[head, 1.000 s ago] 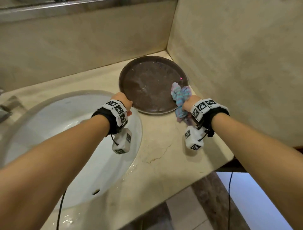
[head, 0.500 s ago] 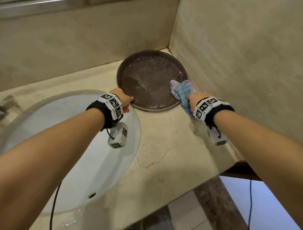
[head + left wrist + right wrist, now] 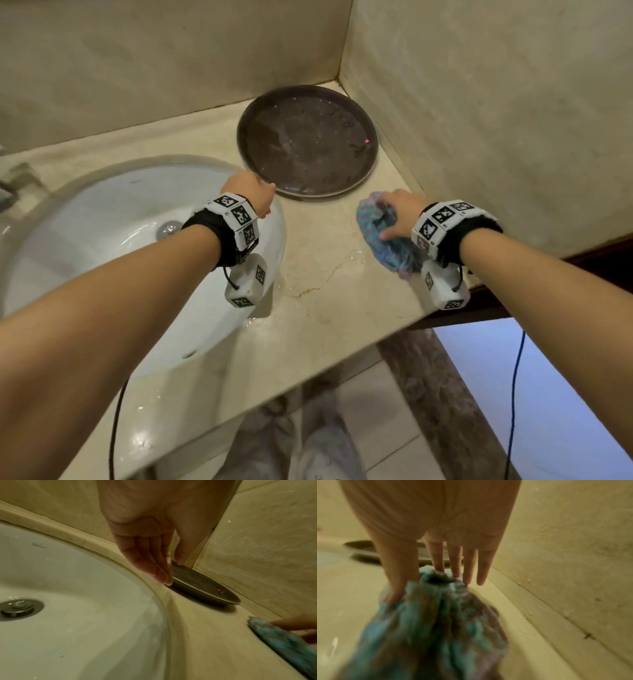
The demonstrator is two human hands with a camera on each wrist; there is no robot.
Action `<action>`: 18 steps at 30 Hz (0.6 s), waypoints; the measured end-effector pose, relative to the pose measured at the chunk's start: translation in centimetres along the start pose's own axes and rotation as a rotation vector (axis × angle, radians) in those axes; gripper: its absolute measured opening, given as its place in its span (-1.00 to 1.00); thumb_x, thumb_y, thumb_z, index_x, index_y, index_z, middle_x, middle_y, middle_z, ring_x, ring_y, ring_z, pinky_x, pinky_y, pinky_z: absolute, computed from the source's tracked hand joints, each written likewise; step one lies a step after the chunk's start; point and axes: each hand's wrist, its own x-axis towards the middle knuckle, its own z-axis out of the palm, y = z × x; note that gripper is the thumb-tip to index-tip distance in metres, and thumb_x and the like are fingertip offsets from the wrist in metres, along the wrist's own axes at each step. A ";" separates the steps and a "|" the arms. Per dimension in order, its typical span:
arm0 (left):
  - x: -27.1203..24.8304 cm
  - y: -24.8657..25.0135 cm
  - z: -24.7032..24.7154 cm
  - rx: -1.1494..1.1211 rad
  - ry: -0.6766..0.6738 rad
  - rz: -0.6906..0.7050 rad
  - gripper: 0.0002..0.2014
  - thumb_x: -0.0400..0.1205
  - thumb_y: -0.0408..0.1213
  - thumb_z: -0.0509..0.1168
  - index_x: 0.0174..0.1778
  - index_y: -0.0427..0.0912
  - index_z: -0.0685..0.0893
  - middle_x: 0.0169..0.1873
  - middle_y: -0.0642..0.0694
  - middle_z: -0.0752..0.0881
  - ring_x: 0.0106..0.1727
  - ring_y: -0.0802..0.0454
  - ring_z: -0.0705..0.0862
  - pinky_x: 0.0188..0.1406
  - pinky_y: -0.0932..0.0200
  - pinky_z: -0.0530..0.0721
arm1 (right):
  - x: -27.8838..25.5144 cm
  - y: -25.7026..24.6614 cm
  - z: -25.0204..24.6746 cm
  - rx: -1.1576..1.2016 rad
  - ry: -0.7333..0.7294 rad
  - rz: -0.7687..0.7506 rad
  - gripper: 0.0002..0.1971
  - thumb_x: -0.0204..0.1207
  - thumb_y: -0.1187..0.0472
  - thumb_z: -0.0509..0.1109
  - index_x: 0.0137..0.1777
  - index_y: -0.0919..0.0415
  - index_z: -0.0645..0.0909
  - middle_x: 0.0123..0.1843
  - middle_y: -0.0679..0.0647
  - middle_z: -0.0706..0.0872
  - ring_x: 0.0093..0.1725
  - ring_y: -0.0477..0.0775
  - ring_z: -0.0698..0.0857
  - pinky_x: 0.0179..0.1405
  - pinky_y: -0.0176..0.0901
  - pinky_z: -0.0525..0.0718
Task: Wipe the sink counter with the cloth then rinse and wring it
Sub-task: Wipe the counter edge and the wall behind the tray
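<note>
The right hand [image 3: 400, 214] is pressing the bunched blue-and-purple cloth [image 3: 383, 240] flat onto the beige sink counter [image 3: 325, 274], to the right of the white basin [image 3: 102, 240] and just nearer than the dark round tray [image 3: 308, 140]. The likeliest fault from here appears to be the cloth running into the tray's near rim and nudging it, or the area beneath the tray going unwiped. A second risk is that the loosely gathered cloth is rolling under the palm rather than spreading, leaving streaks of the water lying near the crack in the stone. Rinsing and wringing are judged not yet begun.

Pose: the right fingers [image 3: 469, 566] are lying almost straight and slightly spread, their tips on the far end of the cloth, with the thumb alongside its left edge; nothing is curled round the fabric. The left hand [image 3: 251, 192] is reaching forward over the basin's right rim, fingers together and nearly straight, their tips [image 3: 164, 577] at the tray's near-left edge. Whether thumb and fingers are actually pinching that edge cannot be told.
</note>
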 end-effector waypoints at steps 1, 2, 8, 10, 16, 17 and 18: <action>-0.6 0.0 0.2 -0.007 0.005 0.007 -0.70 0.66 -0.13 0.14 -0.24 -0.25 0.63 -0.21 -0.26 0.82 -0.13 -0.16 0.82 0.03 0.03 0.76 | 0.1 0.1 0.8 -0.059 -0.070 -0.060 -0.04 0.32 0.07 0.59 0.64 0.18 0.11 0.61 0.23 0.27 0.56 0.27 0.36 0.45 -0.03 0.43; -1.2 -0.1 0.4 -0.013 0.011 0.012 -0.71 0.65 -0.14 0.14 -0.29 -0.22 0.61 -0.22 -0.25 0.82 -0.14 -0.16 0.82 0.03 0.03 0.76 | 0.2 0.2 1.7 -0.140 -0.132 -0.089 0.09 0.32 0.05 0.59 0.68 0.20 -0.08 0.68 0.23 0.07 0.64 0.26 0.20 0.57 -0.01 0.31; -4.8 -2.1 1.4 -0.031 0.098 -0.031 -0.71 0.62 -0.15 0.17 -0.39 -0.15 0.59 -0.26 -0.22 0.84 -0.14 -0.12 0.82 0.09 -0.02 0.75 | 0.0 0.8 4.5 -0.270 -0.131 -0.182 0.09 0.46 -0.03 0.44 0.65 0.21 -0.35 0.68 0.30 -0.31 0.68 0.36 -0.19 0.67 0.19 0.02; -6.1 -3.3 1.4 -0.031 0.142 -0.067 -0.72 0.62 -0.17 0.17 -0.41 -0.13 0.57 -0.25 -0.22 0.84 -0.15 -0.11 0.82 0.06 -0.01 0.77 | -0.3 0.0 5.7 -0.308 -0.108 -0.251 0.01 0.52 -0.07 0.35 0.66 0.20 -0.33 0.69 0.30 -0.29 0.68 0.39 -0.19 0.66 0.21 0.01; -10.4 -7.8 -0.4 -0.034 0.252 -0.202 -0.73 0.62 -0.22 0.14 -0.16 -0.28 0.70 -0.21 -0.21 0.84 -0.13 -0.11 0.82 -0.13 0.13 0.72 | -3.9 -7.8 8.8 -0.403 -0.056 -0.475 -0.20 0.64 -0.12 0.10 0.66 0.12 -0.32 0.70 0.20 -0.32 0.69 0.32 -0.20 0.63 0.19 0.03; -11.2 -8.6 -1.1 -0.032 0.273 -0.226 -0.74 0.62 -0.22 0.14 -0.14 -0.26 0.69 -0.21 -0.20 0.84 -0.13 -0.10 0.82 -0.20 0.22 0.67 | -4.5 -9.5 9.2 -0.413 -0.060 -0.522 -0.22 0.65 -0.11 0.08 0.66 0.11 -0.32 0.70 0.18 -0.32 0.69 0.29 -0.22 0.64 0.18 -0.01; -12.0 -9.6 -1.9 -0.034 0.296 -0.248 -0.76 0.61 -0.21 0.14 -0.15 -0.23 0.68 -0.21 -0.19 0.84 -0.14 -0.09 0.82 -0.24 0.26 0.64 | -4.8 -11.2 9.8 -0.426 -0.066 -0.575 -0.24 0.66 -0.09 0.07 0.66 0.09 -0.31 0.71 0.16 -0.31 0.69 0.27 -0.22 0.64 0.16 -0.04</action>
